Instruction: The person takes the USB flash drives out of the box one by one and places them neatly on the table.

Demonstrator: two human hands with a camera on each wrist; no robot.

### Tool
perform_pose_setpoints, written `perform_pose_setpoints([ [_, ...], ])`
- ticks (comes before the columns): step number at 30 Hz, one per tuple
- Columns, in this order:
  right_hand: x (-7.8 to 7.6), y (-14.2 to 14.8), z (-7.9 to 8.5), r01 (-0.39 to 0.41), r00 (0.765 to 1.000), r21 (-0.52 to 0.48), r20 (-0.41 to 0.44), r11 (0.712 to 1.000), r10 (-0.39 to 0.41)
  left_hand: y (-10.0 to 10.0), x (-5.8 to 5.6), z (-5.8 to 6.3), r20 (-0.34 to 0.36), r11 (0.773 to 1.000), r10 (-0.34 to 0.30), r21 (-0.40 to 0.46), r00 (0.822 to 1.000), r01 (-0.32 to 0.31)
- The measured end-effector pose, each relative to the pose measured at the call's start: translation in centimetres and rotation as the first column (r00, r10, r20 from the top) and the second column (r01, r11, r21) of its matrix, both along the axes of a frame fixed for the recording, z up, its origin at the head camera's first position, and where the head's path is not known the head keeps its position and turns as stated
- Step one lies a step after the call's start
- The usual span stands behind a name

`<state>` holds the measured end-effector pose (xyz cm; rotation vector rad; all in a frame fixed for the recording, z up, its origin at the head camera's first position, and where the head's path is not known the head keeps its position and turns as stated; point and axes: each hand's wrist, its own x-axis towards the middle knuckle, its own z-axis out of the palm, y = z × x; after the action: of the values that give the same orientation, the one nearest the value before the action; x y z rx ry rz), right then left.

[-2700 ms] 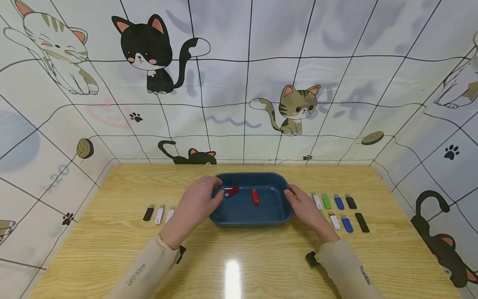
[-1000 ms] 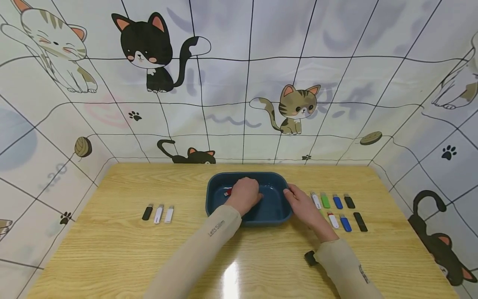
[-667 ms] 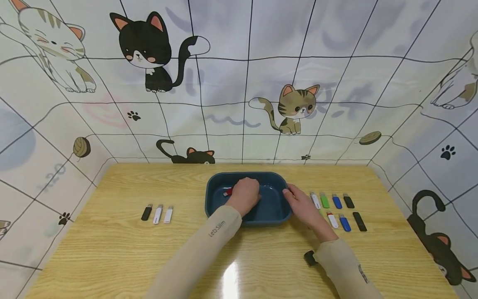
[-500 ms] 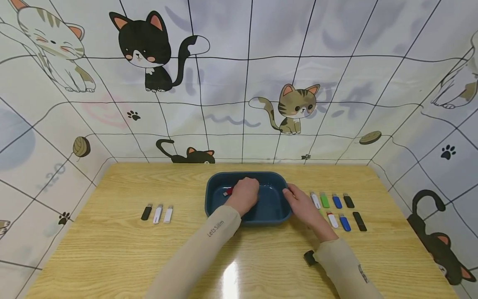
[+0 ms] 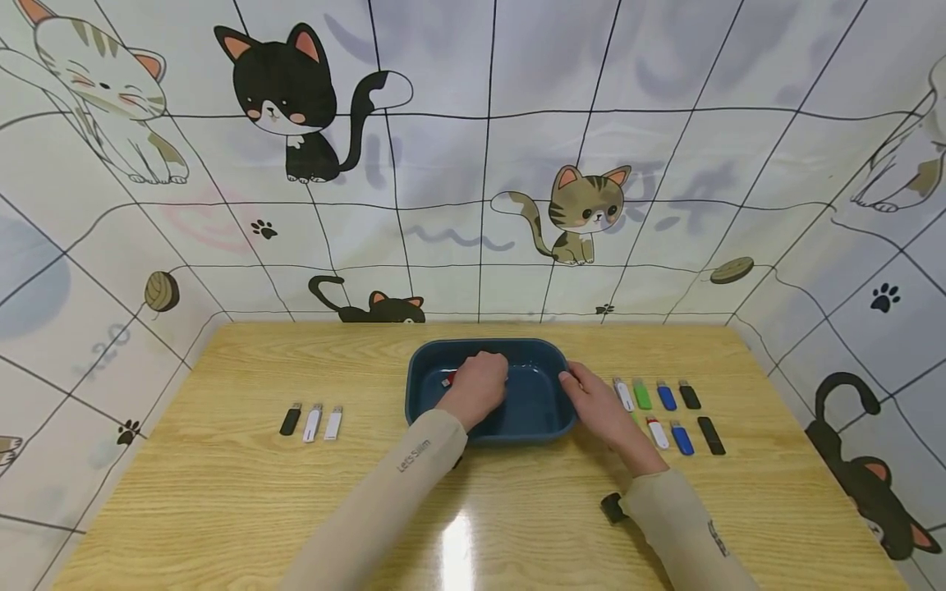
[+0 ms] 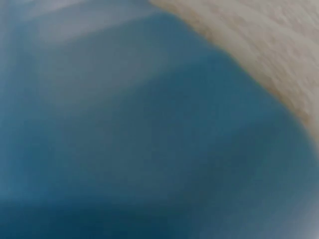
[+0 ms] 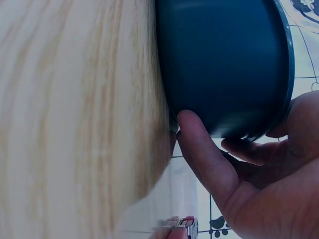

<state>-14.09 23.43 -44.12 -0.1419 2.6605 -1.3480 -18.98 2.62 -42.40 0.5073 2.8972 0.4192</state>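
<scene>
A dark blue tray stands in the middle of the wooden table. My left hand reaches down into it with curled fingers, knuckles up. A red USB stick peeks out at that hand's left edge; whatever lies under the palm is hidden. The left wrist view shows only the blurred blue tray wall. My right hand grips the tray's right rim, thumb on top. In the right wrist view the right hand's fingers curl against the outer wall of the tray.
Right of the tray lie two rows of USB sticks: white, green, blue, black, then white-red, blue, black. On the left lie a black stick and two white ones. Cat-print walls enclose the table.
My left hand left the tray's left rim and went into the tray, covering the middle red stick. Over the last second it has drawn slightly back. The right hand has kept its hold.
</scene>
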Motion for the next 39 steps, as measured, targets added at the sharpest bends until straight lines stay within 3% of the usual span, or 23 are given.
perform_pose_setpoints([
  [13, 0.0, 0.0, 0.0, -0.003, 1.0, 0.0, 0.009, 1.0, 0.003, -1.1, 1.1, 1.9, -0.04, 0.999, -0.003, 0.047, 0.999, 0.005],
  [21, 0.0, -0.1, 0.0, -0.001, 1.0, 0.005, -0.001, 1.0, 0.001, -2.3, 1.8, 3.0, -0.096, 0.992, -0.02, 0.122, 0.995, 0.032],
  [28, 0.1, -0.1, 0.2, 0.0, 1.0, 0.004, 0.001, 1.0, 0.0, -3.2, 2.1, 3.7, -0.155, 0.99, -0.033, 0.131, 0.987, 0.054],
  [39, 0.1, -0.1, 0.1, -0.003, 1.0, 0.003, 0.004, 1.0, 0.003, -4.0, 2.6, 4.5, -0.156, 0.984, -0.037, 0.165, 0.987, 0.063],
])
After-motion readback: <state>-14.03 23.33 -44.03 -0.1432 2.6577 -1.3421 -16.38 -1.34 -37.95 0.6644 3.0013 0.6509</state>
